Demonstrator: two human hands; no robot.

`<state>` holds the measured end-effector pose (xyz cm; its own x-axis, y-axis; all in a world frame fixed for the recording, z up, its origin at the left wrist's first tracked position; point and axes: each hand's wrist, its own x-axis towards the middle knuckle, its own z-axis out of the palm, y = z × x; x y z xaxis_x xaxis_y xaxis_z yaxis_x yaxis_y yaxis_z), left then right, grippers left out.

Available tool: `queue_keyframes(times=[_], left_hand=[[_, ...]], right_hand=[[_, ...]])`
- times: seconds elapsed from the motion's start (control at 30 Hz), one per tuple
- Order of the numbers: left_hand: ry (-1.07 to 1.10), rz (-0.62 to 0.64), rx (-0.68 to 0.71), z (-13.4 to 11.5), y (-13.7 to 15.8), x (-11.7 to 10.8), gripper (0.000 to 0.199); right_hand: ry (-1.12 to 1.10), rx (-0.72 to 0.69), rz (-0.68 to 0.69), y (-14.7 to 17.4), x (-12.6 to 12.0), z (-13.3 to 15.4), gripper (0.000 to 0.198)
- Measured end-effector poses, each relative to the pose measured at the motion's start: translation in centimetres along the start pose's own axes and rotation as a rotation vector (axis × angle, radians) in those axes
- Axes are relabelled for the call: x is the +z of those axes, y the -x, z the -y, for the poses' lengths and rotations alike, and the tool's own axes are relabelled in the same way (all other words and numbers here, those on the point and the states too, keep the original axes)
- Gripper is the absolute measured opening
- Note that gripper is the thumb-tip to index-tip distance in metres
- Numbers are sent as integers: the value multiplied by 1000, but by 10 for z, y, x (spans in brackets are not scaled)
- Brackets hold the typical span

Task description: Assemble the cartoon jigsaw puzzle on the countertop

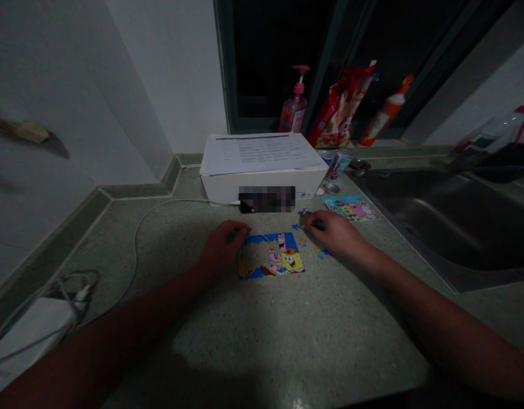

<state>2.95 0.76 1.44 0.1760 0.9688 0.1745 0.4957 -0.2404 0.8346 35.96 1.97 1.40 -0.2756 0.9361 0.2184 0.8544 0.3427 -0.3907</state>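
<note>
A partly assembled jigsaw puzzle (291,261) with a blue border and yellow and pink cartoon figures lies flat on the counter. Bare counter shows through a gap in its middle and left. My left hand (223,245) is closed at the puzzle's upper left corner, thumb and forefinger tips close together; what lies between them is hidden. To the right of the puzzle, my right hand (335,232) pinches a small puzzle piece (302,226) at its fingertips. Around it lie several loose pieces, among them a blue cluster (304,211) and a yellow-blue group (321,253).
Behind stands a white box (219,184) topped by a printed sheet (262,152). A finished-looking cartoon picture (351,208) lies right, beside the sink (453,199). A white cable (134,244) crosses the left side. On the sill are a pump bottle (294,111) and red bag (341,108).
</note>
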Motion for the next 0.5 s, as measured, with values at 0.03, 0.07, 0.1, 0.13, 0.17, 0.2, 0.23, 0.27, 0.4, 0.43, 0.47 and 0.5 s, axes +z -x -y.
queue_keyframes(times=[0.03,0.07,0.1,0.13,0.17,0.2,0.23,0.27,0.4,0.43,0.47,0.5], left_hand=[[4,4,-1,-1,0,0,16],[9,3,-2,-1,0,-1,15],[10,1,-3,-2,0,-1,15],[9,-2,-2,-1,0,0,16],[6,-3,1,-1,0,0,16],[2,-5,4,0,0,0,17],[-2,-8,8,1,0,1,18],[-7,-9,12,2,0,1,19],[-26,-19,23,5,-1,3,21],[-26,-21,22,5,-1,3,21],[-25,-21,21,5,-1,3,21],[-23,-20,20,5,-1,3,21]], right_hand=[[-11,9,4,0,0,0,14],[-18,13,3,0,0,0,14],[-22,13,0,0,-1,1,14],[-27,13,-3,0,-2,1,14],[-35,14,-4,0,-3,2,13],[-47,19,0,0,-5,3,13],[-64,26,7,0,-6,4,13],[-83,33,16,0,-7,6,14],[-145,47,28,0,-9,11,17],[-156,46,30,0,-8,12,16],[-171,44,34,0,-8,13,16],[-189,42,41,1,-8,15,15]])
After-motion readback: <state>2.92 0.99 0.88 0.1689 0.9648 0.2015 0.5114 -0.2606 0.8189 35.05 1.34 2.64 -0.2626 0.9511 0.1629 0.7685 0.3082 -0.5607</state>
